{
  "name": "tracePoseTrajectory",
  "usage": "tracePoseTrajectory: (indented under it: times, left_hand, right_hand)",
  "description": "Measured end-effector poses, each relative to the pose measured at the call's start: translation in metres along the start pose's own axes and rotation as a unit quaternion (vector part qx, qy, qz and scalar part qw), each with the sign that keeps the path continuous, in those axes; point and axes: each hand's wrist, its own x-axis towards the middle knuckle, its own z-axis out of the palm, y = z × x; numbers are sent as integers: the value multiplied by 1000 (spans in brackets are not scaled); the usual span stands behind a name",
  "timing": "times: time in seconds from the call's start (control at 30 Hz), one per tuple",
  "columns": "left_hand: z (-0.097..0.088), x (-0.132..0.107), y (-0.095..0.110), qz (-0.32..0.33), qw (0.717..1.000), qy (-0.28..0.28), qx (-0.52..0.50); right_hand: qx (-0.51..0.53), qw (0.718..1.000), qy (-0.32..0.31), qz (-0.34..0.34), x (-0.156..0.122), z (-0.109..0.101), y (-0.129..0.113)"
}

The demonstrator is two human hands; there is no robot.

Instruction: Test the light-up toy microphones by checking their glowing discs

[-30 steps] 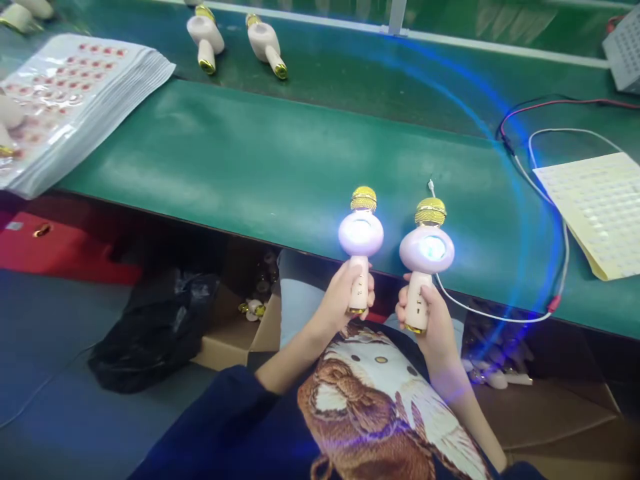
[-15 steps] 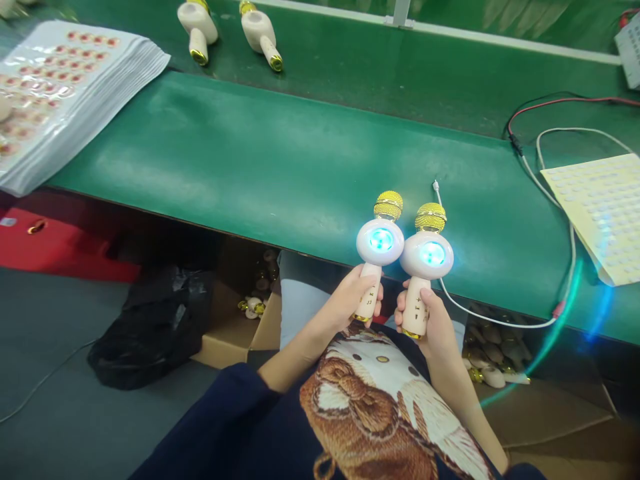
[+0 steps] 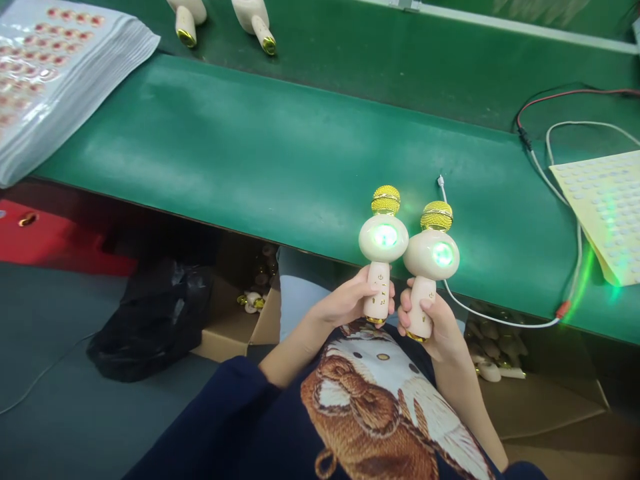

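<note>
Two cream karaoke microphones with gold mesh heads glow green at the tabletop's front edge, the left microphone (image 3: 384,245) and the right microphone (image 3: 428,261) upright side by side, their rounded bodies touching or nearly so. The left hand (image 3: 353,299) is closed around one handle; the right hand (image 3: 442,327) grips the other, thumb lying near its buttons. The handles appear in front of the tabletop (image 3: 250,153), the heads against its green surface.

The close pairing is the likeliest trouble — a small turn of either wrist could knock the bodies together and scuff the casings. A thumb pressing too hard might trip a button, and a loosened grip could drop a microphone past the front edge.

Behind the right microphone, a white cable (image 3: 480,316) curves along that edge, its bare plug (image 3: 441,181) lying farther in; a low swing could snag it and drag at the red sleeve (image 3: 563,309). Toward the right end, a yellow sheet (image 3: 603,210) lies by the cable and might be pulled along.

Beyond the far edge lie two more microphones (image 3: 254,20) — apparently out of harm's way.
</note>
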Motion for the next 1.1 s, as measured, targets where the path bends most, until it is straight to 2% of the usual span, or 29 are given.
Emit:
tracePoseTrajectory:
  times: [0.17, 0.37, 0.47, 0.8, 0.93, 1.1]
  left_hand:
    - [0, 1, 0, -3, 1000, -4, -9]
    - [10, 1, 3, 16, 999, 52, -5]
    - [12, 1, 3, 24, 998, 56, 4]
    - [-2, -1, -5, 4, 999, -26, -24]
    - [-2, -1, -6, 8, 999, -27, -23]
    - [-5, -3, -8, 7, 999, -43, -3]
  right_hand:
    - [6, 1000, 7, -5, -1, 0, 2]
    - [9, 999, 28, -22, 1, -2, 7]
    - [8, 1000, 23, -18, 0, -2, 7]
    - [20, 999, -28, -15, -6, -4, 7]
    - [31, 999, -29, -15, -6, -4, 7]
    - [29, 998, -63, 0, -7, -6, 10]
